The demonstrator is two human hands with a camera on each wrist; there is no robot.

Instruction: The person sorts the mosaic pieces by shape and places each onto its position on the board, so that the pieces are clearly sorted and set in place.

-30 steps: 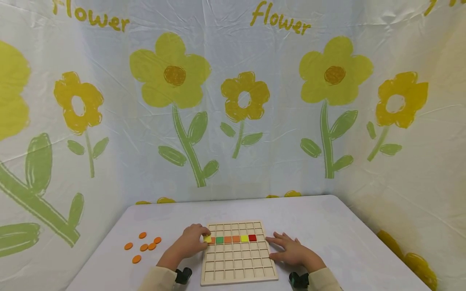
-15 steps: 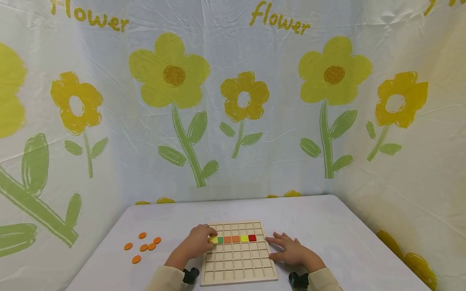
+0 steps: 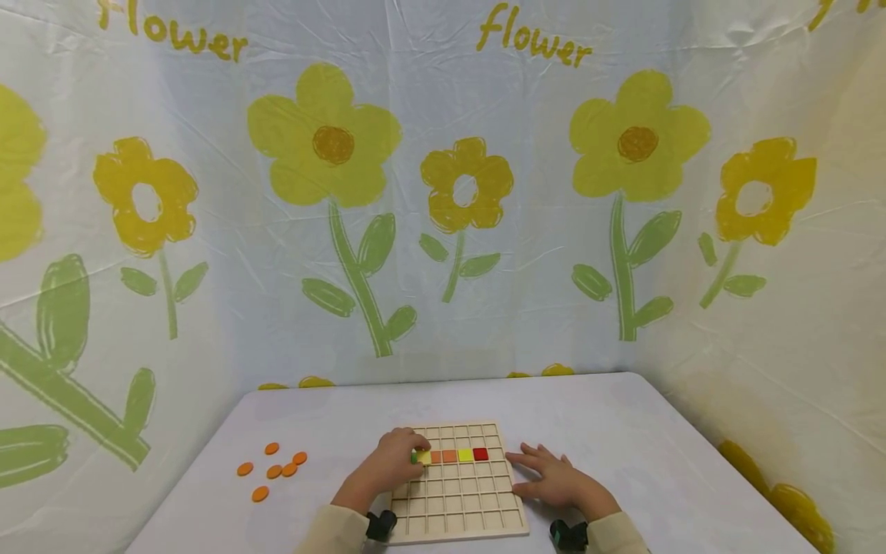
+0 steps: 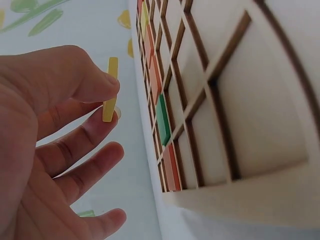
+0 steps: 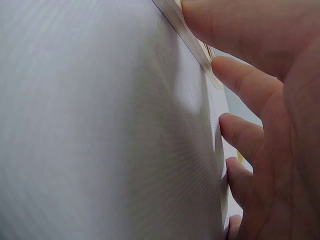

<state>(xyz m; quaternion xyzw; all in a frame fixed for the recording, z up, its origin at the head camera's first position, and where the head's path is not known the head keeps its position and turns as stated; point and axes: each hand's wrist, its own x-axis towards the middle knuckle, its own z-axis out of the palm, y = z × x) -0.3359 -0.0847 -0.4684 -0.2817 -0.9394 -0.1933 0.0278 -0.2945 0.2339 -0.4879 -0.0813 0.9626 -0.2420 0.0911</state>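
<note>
My left hand [image 3: 396, 462] pinches a yellow square tile [image 4: 111, 90] between thumb and fingertips, held above the wooden grid board [image 3: 464, 504]. A row of coloured tiles fills one line of the board's cells: a red tile [image 3: 481, 454] at the right end, a yellow-green tile [image 3: 465, 455] beside it, then orange tiles. A green tile [image 4: 163, 120] and an orange tile [image 4: 171, 167] at the left end show in the left wrist view. My right hand [image 3: 557, 475] lies with spread fingers at the board's right edge, thumb and index fingertip right at the rim.
Several orange round discs [image 3: 274, 471] lie on the white table [image 3: 332, 408] left of the board. A flower-printed curtain [image 3: 471, 323] stands behind the table and along both sides.
My left hand has moved to the right over the tile row with the yellow tile, from the left end past the green tile. The right hand has stayed in place.
</note>
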